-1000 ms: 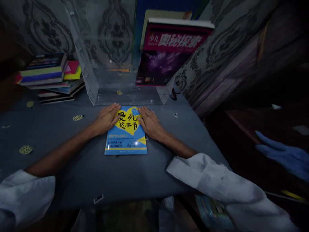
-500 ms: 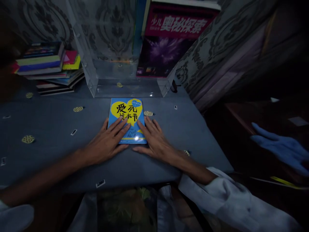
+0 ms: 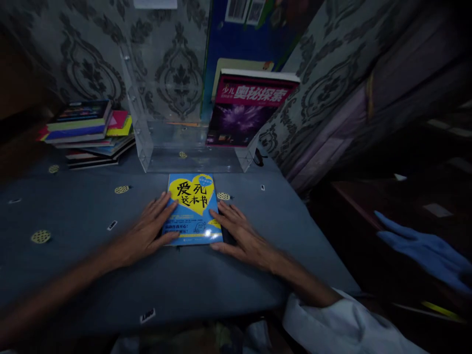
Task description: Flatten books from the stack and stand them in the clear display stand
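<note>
A blue book with a yellow heart on its cover (image 3: 191,209) lies flat on the table. My left hand (image 3: 153,228) rests at its left edge, fingers stretched out, with the tips and thumb over the cover. Along the opposite edge is my right hand (image 3: 241,236), its fingers extended and also touching the book. Neither hand is wrapped around it. Just behind the book stands a clear acrylic rack (image 3: 145,150), holding a purple-and-black book (image 3: 239,118) upright, leaning. A taller blue book (image 3: 243,44) stands behind that one.
A stack of several books (image 3: 86,132) sits at the back left of the cloth-covered table (image 3: 88,290). A small dark object (image 3: 260,157) lies beside the rack. On the right, lower down, are a blue glove (image 3: 424,246) and a yellow strip (image 3: 440,310). Patterned wallpaper (image 3: 180,69) lies behind.
My hands have slid apart from over the book's middle to its two side edges, uncovering more of the cover. The view has tilted upward, so everything sits lower in it.
</note>
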The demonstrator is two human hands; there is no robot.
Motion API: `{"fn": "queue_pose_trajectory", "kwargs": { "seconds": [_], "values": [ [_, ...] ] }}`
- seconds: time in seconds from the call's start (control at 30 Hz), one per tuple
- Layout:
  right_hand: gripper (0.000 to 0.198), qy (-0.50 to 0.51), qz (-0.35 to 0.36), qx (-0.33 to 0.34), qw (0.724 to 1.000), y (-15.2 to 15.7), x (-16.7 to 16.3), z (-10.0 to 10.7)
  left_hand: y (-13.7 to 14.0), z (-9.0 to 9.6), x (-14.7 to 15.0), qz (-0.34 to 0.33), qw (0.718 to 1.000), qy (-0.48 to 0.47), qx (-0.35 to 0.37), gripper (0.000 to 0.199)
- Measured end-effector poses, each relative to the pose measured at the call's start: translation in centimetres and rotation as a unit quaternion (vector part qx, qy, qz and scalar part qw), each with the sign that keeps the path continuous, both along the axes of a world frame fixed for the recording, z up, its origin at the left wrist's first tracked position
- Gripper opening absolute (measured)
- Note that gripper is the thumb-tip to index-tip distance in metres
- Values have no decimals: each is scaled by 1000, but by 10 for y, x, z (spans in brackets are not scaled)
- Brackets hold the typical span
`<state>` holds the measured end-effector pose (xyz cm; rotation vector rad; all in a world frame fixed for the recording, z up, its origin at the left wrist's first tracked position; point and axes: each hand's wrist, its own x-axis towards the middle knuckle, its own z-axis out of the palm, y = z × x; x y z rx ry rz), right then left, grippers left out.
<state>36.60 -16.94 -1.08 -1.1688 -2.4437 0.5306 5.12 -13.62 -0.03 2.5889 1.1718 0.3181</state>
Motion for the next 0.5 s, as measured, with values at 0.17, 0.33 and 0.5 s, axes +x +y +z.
{"fn": "queue_pose_trajectory", "kwargs": {
  "seconds": [0.17,0.33,0.5],
  "values": [
    [75,2,-60,-25,998,10,-16,0,13,-12,21,132,987,-87,-34,76],
    [78,21,-93,-41,995,12,-25,-3,14,1,32,182,918,-306,-174,78],
    [81,37,-98,-53,993,10,-23,-7,15,19,37,264,780,-483,-296,84]
  ]
}}
